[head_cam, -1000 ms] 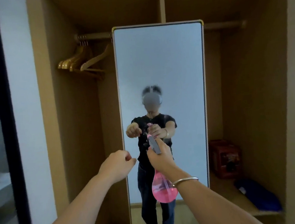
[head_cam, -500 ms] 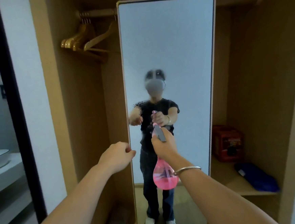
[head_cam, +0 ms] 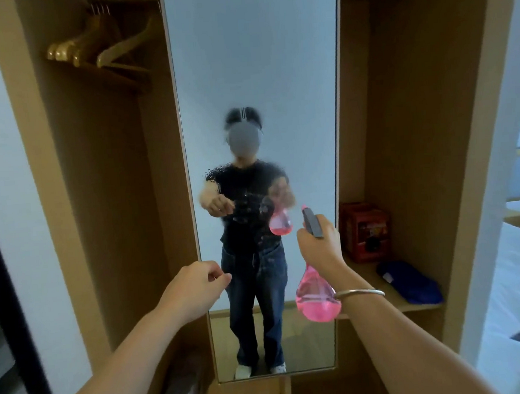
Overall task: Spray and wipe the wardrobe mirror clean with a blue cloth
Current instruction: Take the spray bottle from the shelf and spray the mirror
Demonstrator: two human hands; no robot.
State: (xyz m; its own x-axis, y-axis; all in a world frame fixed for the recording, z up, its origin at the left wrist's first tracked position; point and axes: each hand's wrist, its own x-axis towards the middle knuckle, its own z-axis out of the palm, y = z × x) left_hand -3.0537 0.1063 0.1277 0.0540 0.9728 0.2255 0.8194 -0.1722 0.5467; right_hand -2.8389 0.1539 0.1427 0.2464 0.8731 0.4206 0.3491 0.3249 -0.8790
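Observation:
The tall wardrobe mirror (head_cam: 255,72) stands upright in the middle of the wooden wardrobe, with a patch of spray droplets across its centre. My right hand (head_cam: 318,248) grips a pink spray bottle (head_cam: 318,298) by its grey head, which points at the mirror's right side. My left hand (head_cam: 194,287) is held out in front of the mirror's left edge, its fingers curled and holding nothing. A blue cloth (head_cam: 410,281) lies folded on the low shelf at the right.
Several wooden hangers (head_cam: 94,48) hang from the rail at the upper left. A red box (head_cam: 365,230) sits on the right shelf (head_cam: 419,305) behind the cloth. A white bed (head_cam: 519,300) lies at the far right. A dark door frame stands at the far left.
My right hand has carried the spray bottle to the right. More droplets now cover the mirror's centre. The camera has moved closer and tilted down.

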